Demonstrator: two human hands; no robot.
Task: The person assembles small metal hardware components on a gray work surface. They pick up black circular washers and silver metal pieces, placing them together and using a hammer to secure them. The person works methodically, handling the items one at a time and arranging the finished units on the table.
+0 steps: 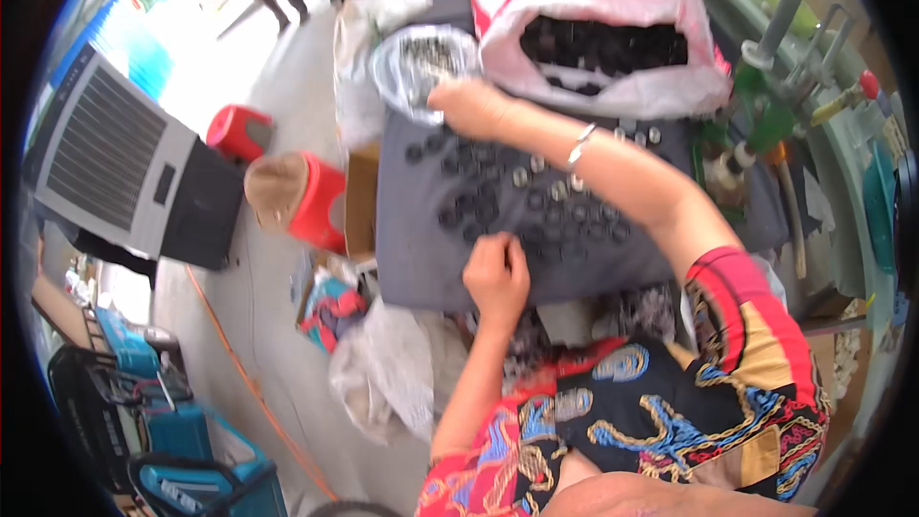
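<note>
My right hand point(466, 107) reaches across to the near rim of a clear, plastic-lined bowl point(385, 86), which holds many small metal-coloured pieces point(428, 50). Its fingers are drawn together, and what lies between them is hidden. Low over the grey-covered table point(412, 263), my left hand point(498, 273) is closed beside the black ring-shaped parts point(469, 206); anything in its fingers is too small to make out. Several similar rings with pale, shiny centres point(558, 191) lie under my right forearm.
Behind the table's middle, a large white and pink sack point(613, 0) gapes open, full of black parts. A green hand press point(761, 110) stands at the right. Red stools point(321, 201), a cardboard box point(362, 201) and an air cooler point(120, 158) are at the left.
</note>
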